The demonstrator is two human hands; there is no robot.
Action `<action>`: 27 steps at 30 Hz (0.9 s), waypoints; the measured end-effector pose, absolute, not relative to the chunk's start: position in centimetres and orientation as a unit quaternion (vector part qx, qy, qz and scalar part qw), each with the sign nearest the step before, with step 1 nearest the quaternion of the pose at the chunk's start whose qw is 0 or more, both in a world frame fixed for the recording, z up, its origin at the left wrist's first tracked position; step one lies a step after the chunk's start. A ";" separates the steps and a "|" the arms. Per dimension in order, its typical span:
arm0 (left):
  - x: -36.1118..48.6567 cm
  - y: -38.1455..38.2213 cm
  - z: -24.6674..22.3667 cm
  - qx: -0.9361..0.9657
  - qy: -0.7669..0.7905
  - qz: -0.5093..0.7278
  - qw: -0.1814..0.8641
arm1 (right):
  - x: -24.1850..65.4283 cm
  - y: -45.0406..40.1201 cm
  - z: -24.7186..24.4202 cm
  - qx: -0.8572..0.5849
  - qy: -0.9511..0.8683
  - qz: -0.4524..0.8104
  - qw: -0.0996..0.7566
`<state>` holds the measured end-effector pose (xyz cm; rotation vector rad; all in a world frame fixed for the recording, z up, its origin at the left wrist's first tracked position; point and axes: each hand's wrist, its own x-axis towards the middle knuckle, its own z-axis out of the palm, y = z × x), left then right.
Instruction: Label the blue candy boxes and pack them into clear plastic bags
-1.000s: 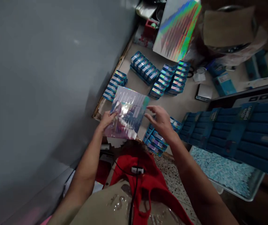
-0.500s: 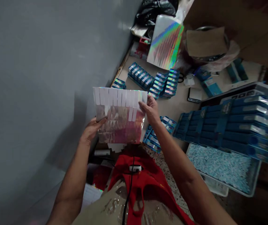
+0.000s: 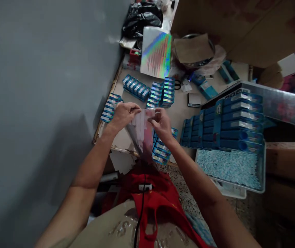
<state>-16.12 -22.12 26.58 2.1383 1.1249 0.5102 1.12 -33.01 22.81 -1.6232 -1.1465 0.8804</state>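
Note:
A shiny sheet of silvery label stickers hangs between my hands in front of the red apron, its sides curved back so that it looks narrow. My left hand is closed in a pinch at the sheet's upper left edge. At the upper right edge my right hand grips it between thumb and fingers. White label strips show on its upper part. Just beyond my hands stand rows of small blue boxes with shiny strips on their ends. More blue boxes sit below my right wrist, partly hidden by the sheet.
A rainbow-shining stack of sheets lies at the back of the table, near a black bag and scissors. On the right, stacked blue boxes rest over a tray of pale blue pieces. A grey wall borders the left.
The sheet was held flat and wide by its sides; now it is bent and looks narrow. My left hand has moved up to its top edge. The view has shifted right.

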 end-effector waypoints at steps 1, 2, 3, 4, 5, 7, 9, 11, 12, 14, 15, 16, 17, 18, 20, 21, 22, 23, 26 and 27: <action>-15.7 -21.9 26.6 0.813 0.434 0.195 0.336 | 1.5 -33.1 23.1 -0.695 -0.498 0.281 0.437; -15.3 -21.6 26.7 0.809 0.440 0.194 0.338 | 1.7 -33.2 23.6 -0.719 -0.526 0.207 0.405; -15.0 -21.4 26.9 0.806 0.447 0.193 0.337 | 1.9 -33.2 24.0 -0.734 -0.548 0.147 0.374; -14.6 -21.3 27.0 0.804 0.453 0.193 0.335 | 2.0 -33.2 24.5 -0.742 -0.563 0.105 0.347; -14.3 -21.1 27.2 0.804 0.455 0.189 0.332 | 2.0 -33.1 24.9 -0.748 -0.572 0.080 0.327; -13.8 -21.0 27.5 0.812 0.454 0.177 0.322 | 1.9 -32.6 25.4 -0.750 -0.584 0.061 0.305; -13.4 -20.9 27.7 0.819 0.450 0.169 0.313 | 1.8 -31.9 25.4 -0.737 -0.607 0.066 0.289; -13.2 -20.8 27.7 0.821 0.448 0.170 0.310 | 1.6 -31.2 24.9 -0.723 -0.632 0.071 0.269; -13.1 -20.7 27.6 0.819 0.450 0.174 0.310 | 1.4 -30.9 24.6 -0.719 -0.641 0.071 0.258; -13.1 -20.4 27.4 0.811 0.458 0.182 0.315 | 0.7 -30.7 23.9 -0.718 -0.651 0.063 0.237; -13.1 -20.3 27.3 0.804 0.467 0.184 0.317 | 0.3 -30.9 23.5 -0.720 -0.653 0.057 0.229; -13.2 -20.1 27.2 0.797 0.478 0.186 0.320 | -0.1 -31.1 23.2 -0.720 -0.655 0.050 0.223; -13.3 -19.9 27.0 0.789 0.489 0.186 0.322 | -0.4 -31.4 22.9 -0.720 -0.657 0.044 0.221; -13.4 -19.7 26.8 0.782 0.500 0.185 0.323 | -0.7 -31.9 22.6 -0.717 -0.660 0.040 0.221; -13.5 -19.4 26.5 0.773 0.518 0.178 0.321 | -1.0 -32.8 22.5 -0.711 -0.665 0.041 0.225; -13.5 -19.2 26.3 0.772 0.522 0.173 0.319 | -0.9 -33.3 22.7 -0.709 -0.665 0.049 0.229; -13.5 -19.0 26.1 0.774 0.522 0.171 0.315 | -0.8 -33.7 23.0 -0.711 -0.660 0.061 0.235; -13.4 -18.8 25.9 0.778 0.520 0.171 0.310 | -0.5 -34.1 23.5 -0.716 -0.650 0.075 0.243; -12.6 -18.1 25.2 0.796 0.505 0.178 0.283 | 0.8 -35.4 26.0 -0.741 -0.596 0.118 0.286; -12.1 -17.8 25.1 0.802 0.502 0.176 0.271 | 1.3 -35.9 27.0 -0.748 -0.572 0.135 0.310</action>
